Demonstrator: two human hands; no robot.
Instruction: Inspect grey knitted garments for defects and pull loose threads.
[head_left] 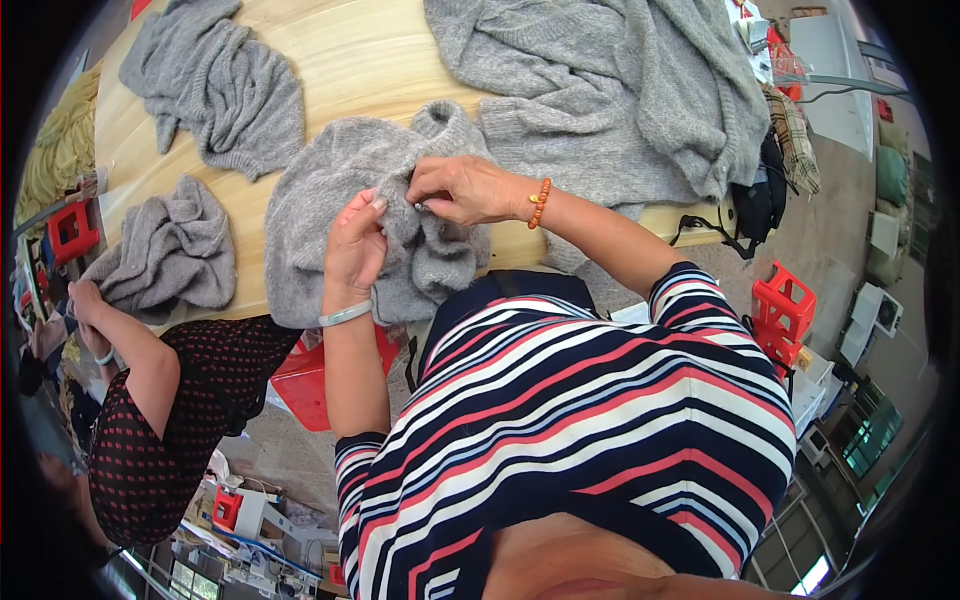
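A grey knitted sweater point(320, 190) lies bunched on the wooden table in front of me, its ribbed edge point(445, 118) rolled up at the far side. My left hand point(358, 240), with a pale bangle at the wrist, pinches a fold of the knit between thumb and finger. Just to its right, my right hand point(460, 188), wearing an orange bead bracelet point(540, 203), is closed on the same sweater with bent fingers. A tiny dark, shiny spot shows below the right fingertips; I cannot make out what it is.
More grey knitwear lies at the far right point(620, 110) and far left point(215, 90) of the wooden table point(350, 60). At left, a co-worker's hand point(88, 300) touches another grey knitted piece point(180, 250). Red stools point(785, 305) stand on the floor; a black strapped bag point(765, 190) is at the right edge.
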